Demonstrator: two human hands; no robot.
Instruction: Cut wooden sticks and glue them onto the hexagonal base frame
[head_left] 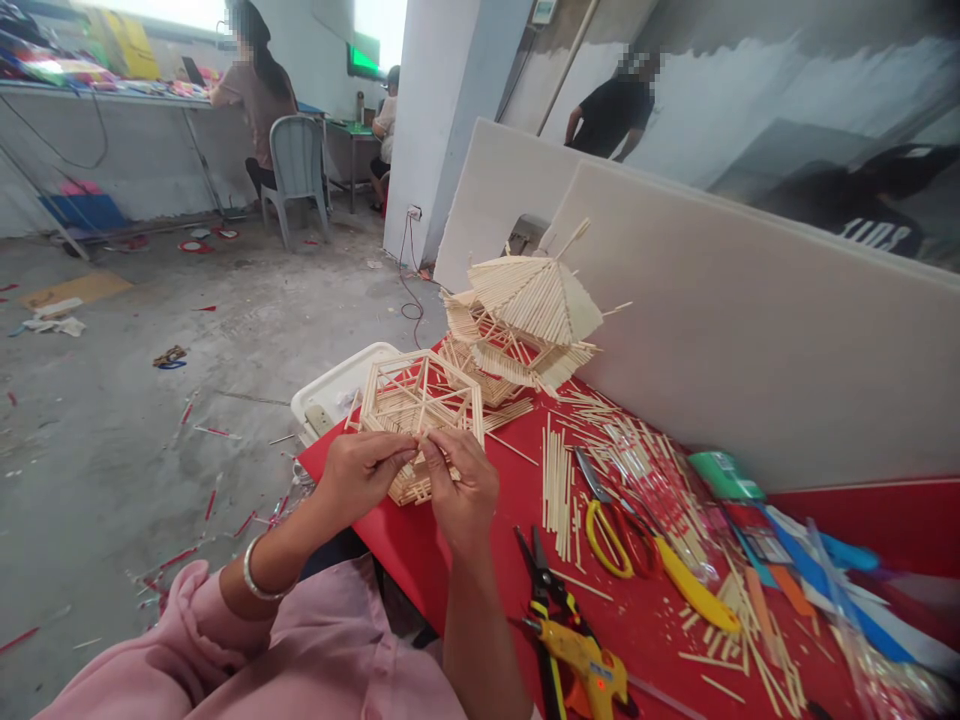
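Note:
My left hand (371, 475) and my right hand (463, 482) meet with their fingertips pinched together. Whatever lies between the fingertips is too small to make out. Just behind them stands a hexagonal frame of thin wooden sticks (424, 375), with sticks radiating from its centre; my hands cover part of its near side. Farther back, a pagoda-like stick model (529, 295) with a pointed roof rests on the red table (405, 545). A yellow glue gun (581, 662) lies to the right of my right forearm.
Loose wooden sticks (556, 480), scissors with yellow handles (609, 540), black-and-yellow cutters (541, 590) and a green roll (726, 476) lie on the right. A white board (697, 320) stands behind the table. A person (259, 100) sits near a grey chair (298, 165); others are farther off.

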